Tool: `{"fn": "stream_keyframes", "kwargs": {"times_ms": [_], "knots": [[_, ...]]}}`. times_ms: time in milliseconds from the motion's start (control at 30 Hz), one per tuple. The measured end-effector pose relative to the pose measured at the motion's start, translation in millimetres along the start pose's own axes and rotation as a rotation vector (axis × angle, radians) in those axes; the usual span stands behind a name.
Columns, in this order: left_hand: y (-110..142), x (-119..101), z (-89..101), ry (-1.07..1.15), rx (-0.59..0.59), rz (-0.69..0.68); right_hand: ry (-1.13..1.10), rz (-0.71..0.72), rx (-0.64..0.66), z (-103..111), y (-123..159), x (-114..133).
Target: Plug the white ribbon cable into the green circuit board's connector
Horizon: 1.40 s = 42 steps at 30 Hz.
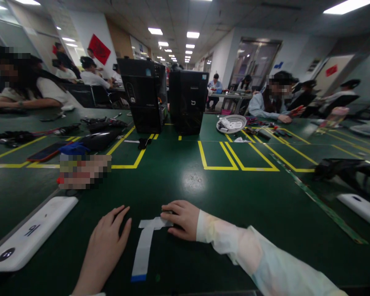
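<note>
A white flat ribbon cable (143,251) lies folded into a bent shape on the green table in front of me, its blue end towards me. To its left rests my left hand (108,238), palm down, fingers stretched and thumb apart, holding nothing. My right hand (182,218) comes in from the right in a pale sleeve. Its fingers are spread and lie on or beside the right end of the cable's crosswise part, partly covering it. Whether they press on it I cannot tell.
Two black computer towers (144,96) stand at the back. A white basket (232,123) holds small parts. White devices flank me, one on the left (33,232). A green strip (317,197) lies right. Left are dark cables (12,139). People sit around the green table (234,197).
</note>
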<state>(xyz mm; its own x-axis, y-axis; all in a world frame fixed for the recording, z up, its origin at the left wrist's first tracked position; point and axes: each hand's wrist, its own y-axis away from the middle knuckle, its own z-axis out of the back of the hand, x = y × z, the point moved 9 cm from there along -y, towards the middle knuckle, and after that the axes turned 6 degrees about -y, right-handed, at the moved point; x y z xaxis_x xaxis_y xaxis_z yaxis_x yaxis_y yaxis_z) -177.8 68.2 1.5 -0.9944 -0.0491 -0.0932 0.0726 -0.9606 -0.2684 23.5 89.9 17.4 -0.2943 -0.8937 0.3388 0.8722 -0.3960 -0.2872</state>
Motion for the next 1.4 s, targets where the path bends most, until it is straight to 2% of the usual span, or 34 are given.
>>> {"fn": "stream_keyframes", "kwargs": {"times_ms": [133,233,300,400,500,567,633,733,833,967,1400], "knots": [[0,0,-1.6,0.001,-0.005,-0.013,-0.019,0.024,0.010,4,4,4],[0,1,-2.7,-0.001,-0.005,-0.025,-0.007,-0.009,-0.031,11,12,-5],[1,1,-3.1,-0.005,0.002,-0.027,0.052,-0.083,-0.077,19,22,-23],[1,2,-2.9,-0.011,0.006,-0.022,0.213,-0.258,-0.158,40,51,-70],[1,1,-2.0,-0.009,-0.009,-0.019,0.409,-0.542,-0.312,80,108,-133],[1,2,-2.3,-0.008,-0.016,-0.019,0.527,-0.794,-0.411,112,164,-171],[1,3,-3.9,-0.006,-0.012,-0.019,0.627,-1.052,-0.482,142,225,-197],[1,5,-7.4,-0.001,0.004,-0.012,0.693,-1.393,-0.513,173,308,-212],[0,9,-11.6,-0.007,0.023,0.006,0.666,-1.565,-0.492,186,357,-210],[-1,9,-13.7,-0.014,0.032,0.000,0.618,-1.640,-0.483,189,375,-204],[0,6,-7.6,-0.025,-0.006,-0.017,0.496,-1.722,-0.385,183,382,-211]]}}
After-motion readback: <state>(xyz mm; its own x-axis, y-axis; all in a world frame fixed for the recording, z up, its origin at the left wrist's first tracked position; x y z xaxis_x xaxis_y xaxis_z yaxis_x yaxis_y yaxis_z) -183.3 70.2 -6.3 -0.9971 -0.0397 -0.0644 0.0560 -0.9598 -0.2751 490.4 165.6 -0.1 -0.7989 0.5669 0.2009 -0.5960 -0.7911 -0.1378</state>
